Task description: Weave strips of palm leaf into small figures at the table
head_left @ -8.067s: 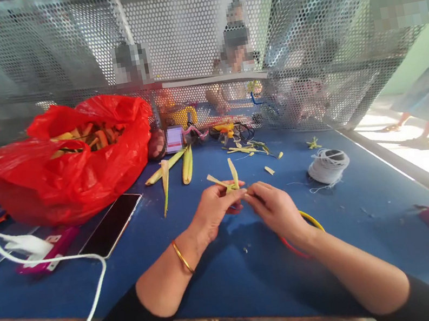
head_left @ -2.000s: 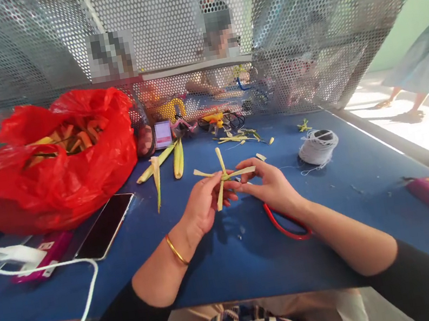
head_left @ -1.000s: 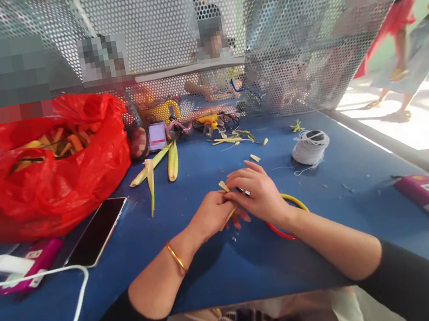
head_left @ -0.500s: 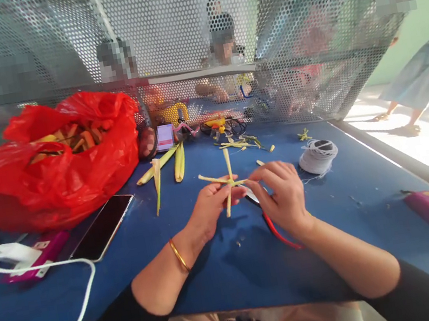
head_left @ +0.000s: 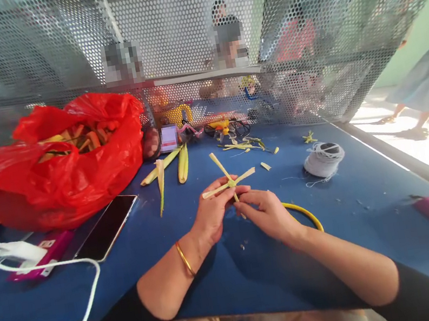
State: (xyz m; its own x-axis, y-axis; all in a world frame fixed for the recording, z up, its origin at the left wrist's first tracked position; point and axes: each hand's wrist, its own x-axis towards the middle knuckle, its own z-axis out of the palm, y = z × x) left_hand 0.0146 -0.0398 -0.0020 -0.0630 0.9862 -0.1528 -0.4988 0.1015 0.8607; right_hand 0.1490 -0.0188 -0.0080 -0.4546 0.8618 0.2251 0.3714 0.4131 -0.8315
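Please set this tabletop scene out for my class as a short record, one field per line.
Left hand: holds the leaf cross near its centre
Right hand: touches the leaf cross's near strip; grip unclear
Surface: blue table
Left side: red plastic bag, phone in front
Right side: spool of white string
Beyond the hands: pale leaf strips
Partly hidden: yellow loop beside the right hand
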